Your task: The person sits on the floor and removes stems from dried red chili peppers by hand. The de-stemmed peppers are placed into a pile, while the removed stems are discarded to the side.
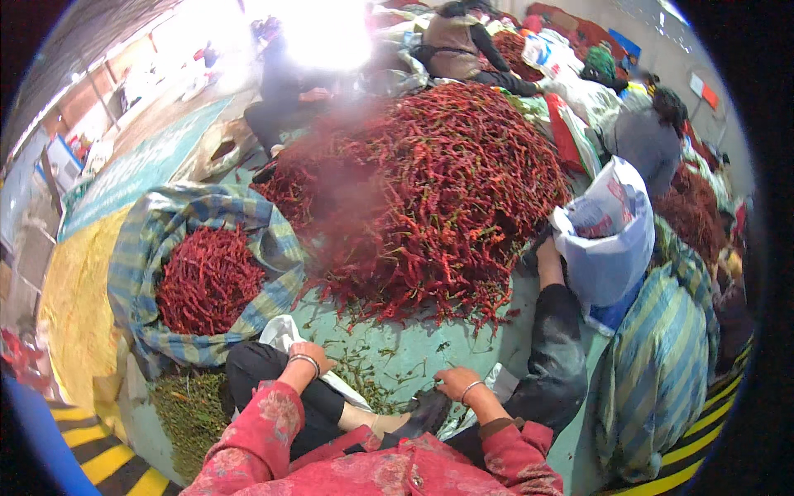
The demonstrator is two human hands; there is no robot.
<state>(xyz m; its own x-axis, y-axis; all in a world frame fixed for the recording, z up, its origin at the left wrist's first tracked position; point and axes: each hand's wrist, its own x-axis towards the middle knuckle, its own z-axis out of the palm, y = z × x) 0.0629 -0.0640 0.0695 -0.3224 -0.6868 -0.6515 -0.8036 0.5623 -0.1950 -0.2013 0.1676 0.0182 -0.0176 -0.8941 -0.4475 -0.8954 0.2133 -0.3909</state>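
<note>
My left hand (pixel 318 359), with a bracelet at the wrist, is closed on the edge of a white sack (pixel 283 332) beside my left knee. My right hand (pixel 457 383), also braceletted, has its fingers curled just above a black shoe (pixel 428 411); what they hold, if anything, is too small to make out. Green chilli stems (pixel 370 372) lie between my hands, on and around the white sack. Ahead rises a big heap of red chillies (pixel 447 190), some loose at its front edge.
A blue-and-green checked sack (pixel 136 269) of red chillies stands open on the left, with a stem pile (pixel 194 413) below it. On the right are a white bucket-like bag (pixel 608 256) and a full checked sack (pixel 662 355). Other people (pixel 463 45) sit around the heap.
</note>
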